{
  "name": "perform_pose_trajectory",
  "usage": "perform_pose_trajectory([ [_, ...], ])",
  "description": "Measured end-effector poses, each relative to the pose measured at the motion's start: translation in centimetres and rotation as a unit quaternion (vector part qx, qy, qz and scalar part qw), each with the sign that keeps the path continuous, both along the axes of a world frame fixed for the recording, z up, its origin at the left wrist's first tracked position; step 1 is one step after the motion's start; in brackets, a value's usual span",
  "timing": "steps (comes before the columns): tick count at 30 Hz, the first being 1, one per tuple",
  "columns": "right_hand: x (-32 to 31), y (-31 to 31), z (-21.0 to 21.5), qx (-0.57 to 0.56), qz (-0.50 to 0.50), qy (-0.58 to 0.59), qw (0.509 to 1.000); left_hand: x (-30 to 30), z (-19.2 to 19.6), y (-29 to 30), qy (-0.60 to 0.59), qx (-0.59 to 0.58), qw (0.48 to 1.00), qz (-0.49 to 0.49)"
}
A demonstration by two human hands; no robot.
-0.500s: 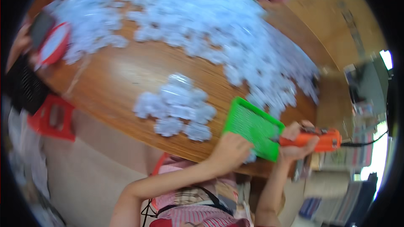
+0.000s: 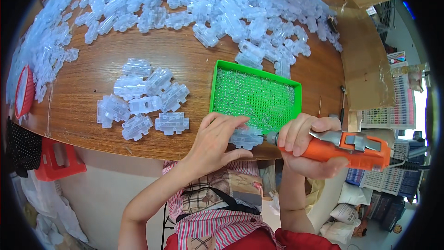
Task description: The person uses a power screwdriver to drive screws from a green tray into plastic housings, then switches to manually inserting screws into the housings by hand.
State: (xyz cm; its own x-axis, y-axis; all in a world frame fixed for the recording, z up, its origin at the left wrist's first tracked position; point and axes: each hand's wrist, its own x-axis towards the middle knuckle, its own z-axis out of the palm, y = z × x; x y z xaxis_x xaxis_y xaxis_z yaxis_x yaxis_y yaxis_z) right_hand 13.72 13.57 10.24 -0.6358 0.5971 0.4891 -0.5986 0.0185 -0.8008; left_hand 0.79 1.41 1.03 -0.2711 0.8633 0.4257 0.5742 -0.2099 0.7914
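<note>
My right hand [image 2: 305, 143] is wrapped round an orange electric screwdriver [image 2: 340, 152], held nearly level and pointing left. Its tip is at the right end of a clear plastic part [image 2: 246, 138] by the table's front edge. My left hand [image 2: 215, 137] grips that part from the left, index finger along its far side and thumb on the near side. Just beyond both hands lies a green perforated tray [image 2: 213, 88], with many small metal screws [image 2: 252, 90] scattered in it. Left of the tray is a small group of similar clear plastic parts [image 2: 144, 104].
A large heap of clear parts [image 2: 222, 4] covers the far side of the wooden table [image 2: 83, 120]. At the left edge stands a red round basket [image 2: 25, 91]; below it is a red stool [image 2: 58, 159]. Cardboard [image 2: 367, 60] borders the right side, near a thin tool [image 2: 342, 104].
The screwdriver tip has moved from the tray's right side to the clear plastic part at the table edge. My left hand is now round that part. The view has shifted and sharpened.
</note>
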Motion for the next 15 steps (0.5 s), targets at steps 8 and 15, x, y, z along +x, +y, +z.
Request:
perform_pose_trajectory([
  [8, -0.2, -0.6, -0.5, 0.090, -0.017, -0.060, 0.994, -0.1, -0.5, -0.3, -0.007, -0.032, 0.999, 0.019],
  [15, -0.3, -1.1, 1.0, -0.023, 0.020, -0.055, 0.998, -0.4, -0.7, 0.1, 0.004, -0.015, 1.000, 0.021],
])
